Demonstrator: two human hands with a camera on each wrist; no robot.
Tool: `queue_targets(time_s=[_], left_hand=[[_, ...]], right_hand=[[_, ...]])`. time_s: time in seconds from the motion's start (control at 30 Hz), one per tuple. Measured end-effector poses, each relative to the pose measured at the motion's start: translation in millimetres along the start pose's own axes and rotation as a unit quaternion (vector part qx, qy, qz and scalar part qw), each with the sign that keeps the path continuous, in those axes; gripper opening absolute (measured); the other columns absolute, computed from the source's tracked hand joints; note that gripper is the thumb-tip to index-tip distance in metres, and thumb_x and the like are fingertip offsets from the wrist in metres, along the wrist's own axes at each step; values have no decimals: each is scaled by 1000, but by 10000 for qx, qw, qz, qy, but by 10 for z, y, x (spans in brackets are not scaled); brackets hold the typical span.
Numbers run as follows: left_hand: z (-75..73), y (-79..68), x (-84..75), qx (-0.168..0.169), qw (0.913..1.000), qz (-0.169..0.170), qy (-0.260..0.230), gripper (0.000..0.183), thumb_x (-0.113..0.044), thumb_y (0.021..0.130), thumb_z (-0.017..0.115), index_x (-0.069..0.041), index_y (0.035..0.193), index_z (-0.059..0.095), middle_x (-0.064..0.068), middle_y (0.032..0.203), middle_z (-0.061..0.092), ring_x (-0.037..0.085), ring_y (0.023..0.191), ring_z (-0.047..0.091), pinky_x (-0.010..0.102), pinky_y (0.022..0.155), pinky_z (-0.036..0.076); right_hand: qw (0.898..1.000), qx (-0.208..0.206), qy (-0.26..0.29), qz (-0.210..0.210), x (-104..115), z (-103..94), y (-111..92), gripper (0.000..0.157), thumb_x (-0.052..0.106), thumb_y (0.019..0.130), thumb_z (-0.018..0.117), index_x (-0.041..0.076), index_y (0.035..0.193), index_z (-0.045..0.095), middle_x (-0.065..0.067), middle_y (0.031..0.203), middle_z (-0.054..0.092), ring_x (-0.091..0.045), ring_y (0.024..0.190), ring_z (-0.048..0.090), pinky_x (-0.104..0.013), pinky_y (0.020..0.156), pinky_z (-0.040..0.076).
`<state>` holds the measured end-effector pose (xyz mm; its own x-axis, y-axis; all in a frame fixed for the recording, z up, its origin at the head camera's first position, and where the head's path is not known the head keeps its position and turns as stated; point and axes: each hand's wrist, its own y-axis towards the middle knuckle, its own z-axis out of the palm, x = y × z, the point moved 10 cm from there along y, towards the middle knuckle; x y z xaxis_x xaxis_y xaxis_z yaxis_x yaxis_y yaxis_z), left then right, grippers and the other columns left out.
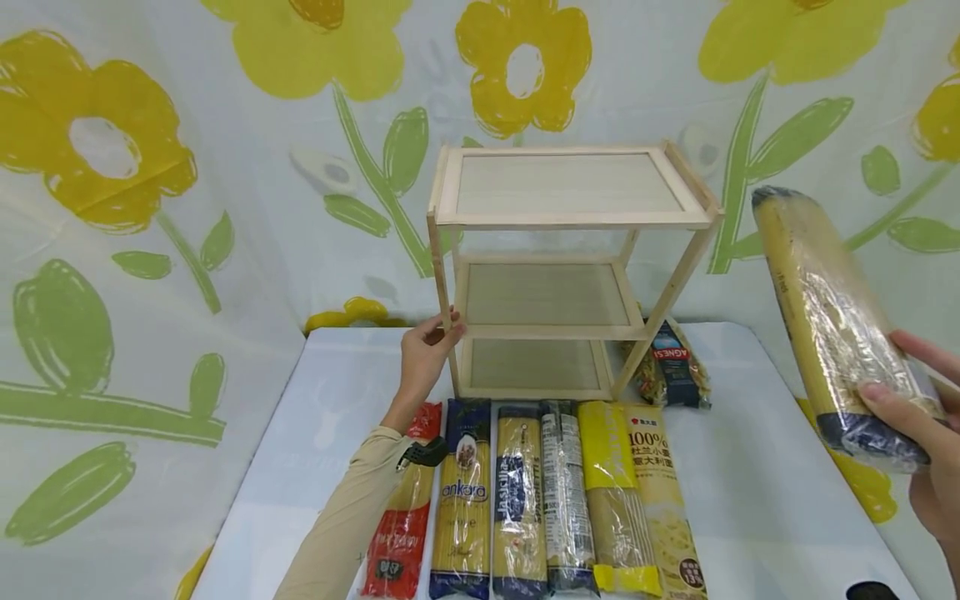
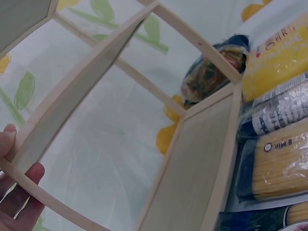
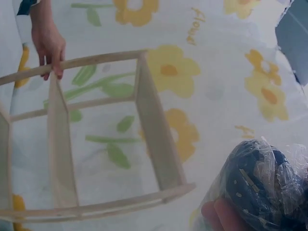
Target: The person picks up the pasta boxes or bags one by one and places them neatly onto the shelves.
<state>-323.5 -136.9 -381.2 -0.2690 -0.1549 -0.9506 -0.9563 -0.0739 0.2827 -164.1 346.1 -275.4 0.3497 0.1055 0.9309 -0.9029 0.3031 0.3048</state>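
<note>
A three-tier wooden shelf [image 1: 562,220] stands at the back of the white table. My left hand [image 1: 426,354] grips its front left post beside the middle tier; the left wrist view shows the fingers [image 2: 32,192] bent around the wood. Up at the right, well apart from the shelf, my right hand [image 1: 926,417] holds a clear bag of spaghetti [image 1: 840,325] near its lower end, the bag tilted. In the right wrist view the bag's dark blue end [image 3: 260,187] shows, with part of the hand hidden behind it. All the tiers are bare.
In front of the shelf lies a row of several pasta packs, among them a red one [image 1: 401,533], a blue Ankara pack [image 1: 461,500] and a yellow one [image 1: 611,492]. An Agnesi bag [image 1: 672,362] lies by the shelf's right rear. Flowered cloth [image 1: 247,167] hangs behind.
</note>
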Motion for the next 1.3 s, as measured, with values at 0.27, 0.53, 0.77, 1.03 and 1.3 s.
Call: queue_targets(time_s=[0.27,0.53,0.77,1.03,1.3], left_hand=[[-24,-18,-21,-59,9999,79,35,30,-13,87,69,2,113,68,14,112,67,29,89,67,24,73,49],[-17,-19,-24,-38,9999,107,-103,31,-10,87,69,5,114,66,18,107,68,37,88,65,22,72,50],[-9,-25,2,-33,9999,76,-86,29,-10,88,68,3,114,67,16,105,69,19,82,67,21,74,50],[-20,-32,-7,-44,9999,51,-123,32,-10,88,69,4,115,66,17,107,68,39,91,64,22,75,50],[-2,-15,5,-11,9998,116,-168,29,-10,88,68,3,113,68,17,109,68,35,91,66,24,78,50]], right_hand=[[9996,210,172,13,186,203,197,58,-12,88,54,14,139,48,-2,119,40,-8,83,60,-15,59,51],[9978,393,372,-389,383,433,404,53,-13,88,54,4,138,47,-6,126,38,-15,89,56,-17,63,52],[9950,370,559,-747,557,677,543,49,-17,85,55,-4,133,51,-13,127,40,-21,91,57,-19,64,53],[9984,178,405,-365,623,958,723,49,-11,82,65,0,129,57,-12,131,38,-22,98,50,-20,67,53],[9968,326,669,-301,686,1250,820,51,-17,75,69,-3,123,61,-16,121,52,-25,81,63,-26,65,53]])
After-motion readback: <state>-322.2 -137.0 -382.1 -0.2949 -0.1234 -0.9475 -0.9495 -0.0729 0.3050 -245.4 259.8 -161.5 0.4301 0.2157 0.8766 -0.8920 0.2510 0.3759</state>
